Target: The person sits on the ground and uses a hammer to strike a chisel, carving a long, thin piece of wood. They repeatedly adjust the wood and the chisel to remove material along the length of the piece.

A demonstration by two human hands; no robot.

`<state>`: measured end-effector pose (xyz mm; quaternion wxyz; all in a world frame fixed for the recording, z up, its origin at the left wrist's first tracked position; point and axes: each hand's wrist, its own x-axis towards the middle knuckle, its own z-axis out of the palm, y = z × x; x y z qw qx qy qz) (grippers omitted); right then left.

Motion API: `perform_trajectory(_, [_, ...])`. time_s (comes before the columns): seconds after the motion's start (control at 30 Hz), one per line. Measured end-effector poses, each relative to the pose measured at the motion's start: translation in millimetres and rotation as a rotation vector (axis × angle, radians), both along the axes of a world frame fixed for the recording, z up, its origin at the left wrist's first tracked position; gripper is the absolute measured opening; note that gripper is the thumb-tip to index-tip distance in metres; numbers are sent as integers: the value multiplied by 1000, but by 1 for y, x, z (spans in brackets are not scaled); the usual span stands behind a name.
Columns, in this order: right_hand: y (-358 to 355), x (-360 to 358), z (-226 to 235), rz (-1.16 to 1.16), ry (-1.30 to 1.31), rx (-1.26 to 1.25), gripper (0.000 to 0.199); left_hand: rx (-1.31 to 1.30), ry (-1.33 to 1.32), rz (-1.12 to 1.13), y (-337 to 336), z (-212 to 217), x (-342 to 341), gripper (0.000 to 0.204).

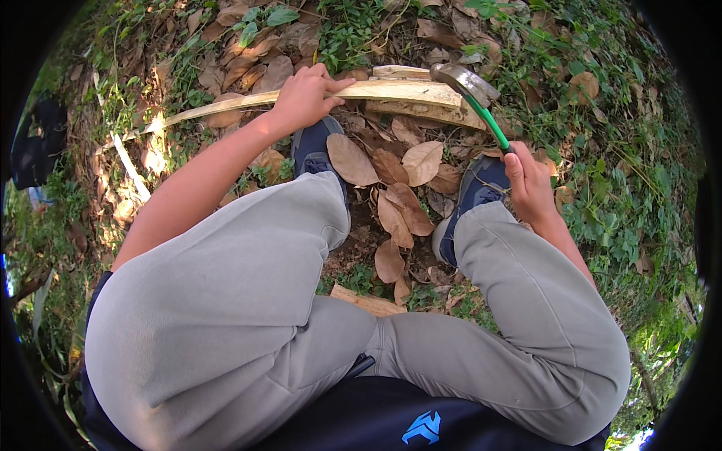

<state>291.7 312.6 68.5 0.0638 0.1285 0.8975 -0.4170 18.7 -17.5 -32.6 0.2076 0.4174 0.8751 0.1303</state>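
There is a single view, from a wide fisheye camera worn on the person's head, looking steeply down over the body. It sits close above the bent knees in grey trousers (226, 301), which fill the lower half of the frame, with the dark shirt at the bottom edge. The leaf-strewn ground (391, 180) lies farther off toward the top. Both forearms come in from the sides and reach forward to the left hand (304, 98) and right hand (530, 184). Straight lines bend toward the dark round rim, and the corners are black.
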Motion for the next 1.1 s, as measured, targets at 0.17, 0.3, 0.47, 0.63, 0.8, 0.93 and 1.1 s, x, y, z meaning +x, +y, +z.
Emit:
perform_trajectory(0.17, [-3, 1, -8, 20, -113, -25, 32, 18, -10, -1, 2, -3, -1, 45])
perform_trajectory(0.3, [10, 4, -18, 6, -178, -33, 34, 30, 4, -5, 4, -5, 0, 45])
perform_trajectory(0.47, [13, 0, -2, -40, 17, -80, 35, 21, 7, -10, 0, -3, -1, 48])
perform_trajectory(0.63, [6, -6, -3, 8, -14, -119, 35, 7, 6, -16, 1, -3, -1, 50])
perform_trajectory(0.8, [13, -4, -10, 54, -184, 13, 34, -1, -5, -19, 4, 0, -1, 50])
perform_trajectory(0.93, [10, -14, 8, 44, -38, -46, 34, 1, 8, -10, 0, -1, -1, 50])
perform_trajectory(1.1, [6, -8, -3, 55, 0, -95, 32, 31, 5, -12, 1, -3, 0, 48])
